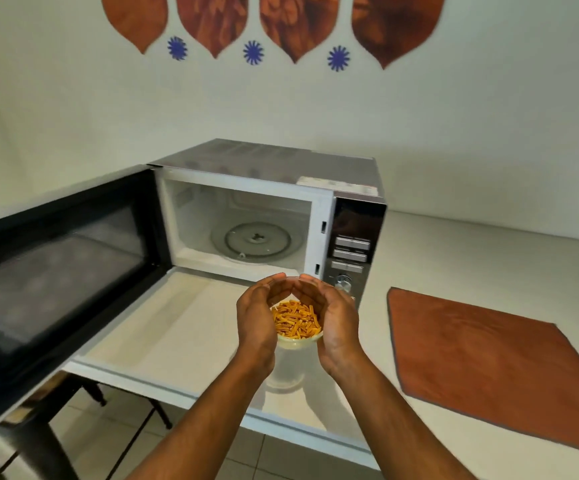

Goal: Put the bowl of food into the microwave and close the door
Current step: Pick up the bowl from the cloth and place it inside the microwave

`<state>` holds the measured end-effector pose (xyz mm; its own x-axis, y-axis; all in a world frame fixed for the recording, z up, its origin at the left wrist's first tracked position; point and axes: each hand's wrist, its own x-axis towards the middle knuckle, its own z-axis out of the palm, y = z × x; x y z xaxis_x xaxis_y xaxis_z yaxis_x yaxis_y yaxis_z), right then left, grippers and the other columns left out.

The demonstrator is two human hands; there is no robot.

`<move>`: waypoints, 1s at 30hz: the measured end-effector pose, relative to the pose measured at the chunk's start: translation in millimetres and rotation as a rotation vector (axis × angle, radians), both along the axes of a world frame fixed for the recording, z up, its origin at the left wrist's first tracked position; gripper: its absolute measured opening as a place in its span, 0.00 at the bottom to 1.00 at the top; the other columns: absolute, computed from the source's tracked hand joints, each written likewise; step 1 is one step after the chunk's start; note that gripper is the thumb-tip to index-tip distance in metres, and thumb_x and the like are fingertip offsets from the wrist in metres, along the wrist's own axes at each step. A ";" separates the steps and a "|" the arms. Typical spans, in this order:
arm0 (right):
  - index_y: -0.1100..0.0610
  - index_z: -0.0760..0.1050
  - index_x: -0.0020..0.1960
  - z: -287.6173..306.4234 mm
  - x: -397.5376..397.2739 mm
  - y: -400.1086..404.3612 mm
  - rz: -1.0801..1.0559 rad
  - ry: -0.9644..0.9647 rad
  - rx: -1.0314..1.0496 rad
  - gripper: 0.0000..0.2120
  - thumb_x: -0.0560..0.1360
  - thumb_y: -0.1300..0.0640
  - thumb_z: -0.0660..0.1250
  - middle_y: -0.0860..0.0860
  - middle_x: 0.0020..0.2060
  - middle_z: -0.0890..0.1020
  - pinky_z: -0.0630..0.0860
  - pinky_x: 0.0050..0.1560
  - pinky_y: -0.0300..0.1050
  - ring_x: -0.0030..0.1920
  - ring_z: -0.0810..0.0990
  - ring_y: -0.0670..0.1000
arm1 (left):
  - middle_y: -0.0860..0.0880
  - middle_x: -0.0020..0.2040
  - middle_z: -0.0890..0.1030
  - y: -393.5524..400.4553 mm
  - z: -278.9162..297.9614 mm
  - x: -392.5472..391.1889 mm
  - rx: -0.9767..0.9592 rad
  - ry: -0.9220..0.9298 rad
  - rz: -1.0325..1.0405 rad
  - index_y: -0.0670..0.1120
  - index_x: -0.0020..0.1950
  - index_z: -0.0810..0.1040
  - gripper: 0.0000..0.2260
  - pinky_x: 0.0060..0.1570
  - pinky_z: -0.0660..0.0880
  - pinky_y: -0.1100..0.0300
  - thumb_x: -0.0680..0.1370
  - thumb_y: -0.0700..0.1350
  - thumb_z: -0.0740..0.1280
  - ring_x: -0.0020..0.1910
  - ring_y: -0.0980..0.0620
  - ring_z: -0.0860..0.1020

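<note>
A clear bowl of orange food sticks point(296, 323) is held above the white table, just in front of the microwave point(270, 216). My left hand point(258, 318) cups its left side and my right hand point(333, 318) cups its right side. The microwave's cavity is lit and holds only its glass turntable point(251, 241). Its dark door point(56, 285) is swung wide open to the left.
An orange-brown cloth mat point(489, 368) lies on the white table point(163, 327) to the right. The microwave's control panel with buttons and a knob point(344, 282) is just behind my right hand. A dark stand and tiled floor show below the table's front edge.
</note>
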<state>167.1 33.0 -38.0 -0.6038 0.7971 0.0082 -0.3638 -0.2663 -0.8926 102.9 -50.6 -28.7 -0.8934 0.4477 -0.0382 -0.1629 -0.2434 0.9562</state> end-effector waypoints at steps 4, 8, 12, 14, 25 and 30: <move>0.62 0.85 0.53 1.4 -49.2 1.6 -0.002 -0.005 0.003 0.14 0.81 0.62 0.60 0.58 0.48 0.89 0.80 0.61 0.52 0.53 0.88 0.55 | 0.49 0.49 0.88 -1.2 1.1 -48.8 -0.017 0.025 -0.008 0.49 0.51 0.86 0.17 0.47 0.77 0.60 0.81 0.44 0.56 0.52 0.53 0.86; 0.63 0.84 0.56 1.6 -97.9 9.4 -0.029 -0.032 0.009 0.13 0.82 0.62 0.60 0.58 0.48 0.89 0.80 0.60 0.51 0.53 0.88 0.55 | 0.49 0.51 0.88 7.3 1.9 -99.1 -0.043 0.050 -0.034 0.50 0.52 0.85 0.16 0.47 0.76 0.62 0.81 0.44 0.56 0.54 0.54 0.84; 0.62 0.83 0.55 -0.2 -133.6 19.2 -0.074 -0.068 -0.014 0.12 0.81 0.60 0.62 0.57 0.48 0.89 0.81 0.59 0.50 0.52 0.88 0.54 | 0.48 0.52 0.87 21.4 -2.1 -141.7 -0.069 0.011 -0.083 0.48 0.54 0.83 0.15 0.46 0.77 0.60 0.81 0.43 0.56 0.54 0.52 0.84; 0.62 0.83 0.57 -2.3 -148.4 24.2 -0.098 -0.090 -0.046 0.11 0.81 0.60 0.63 0.57 0.49 0.89 0.82 0.57 0.49 0.52 0.88 0.54 | 0.49 0.53 0.85 28.7 -3.4 -158.5 -0.095 -0.013 -0.079 0.47 0.55 0.81 0.13 0.48 0.76 0.57 0.82 0.43 0.56 0.55 0.50 0.82; 0.59 0.84 0.50 9.1 -217.7 54.3 -0.251 -0.062 -0.127 0.09 0.79 0.62 0.65 0.55 0.44 0.89 0.83 0.43 0.45 0.48 0.87 0.55 | 0.44 0.55 0.81 58.7 -5.7 -214.8 -0.221 -0.008 -0.053 0.50 0.58 0.73 0.11 0.56 0.79 0.49 0.84 0.54 0.56 0.55 0.45 0.81; 0.54 0.84 0.42 15.0 -243.5 60.6 -0.332 -0.038 -0.123 0.14 0.78 0.65 0.63 0.52 0.40 0.88 0.82 0.39 0.41 0.46 0.86 0.54 | 0.47 0.53 0.80 61.9 -14.4 -219.1 -0.233 -0.008 0.059 0.51 0.56 0.72 0.09 0.48 0.74 0.56 0.84 0.54 0.58 0.52 0.48 0.80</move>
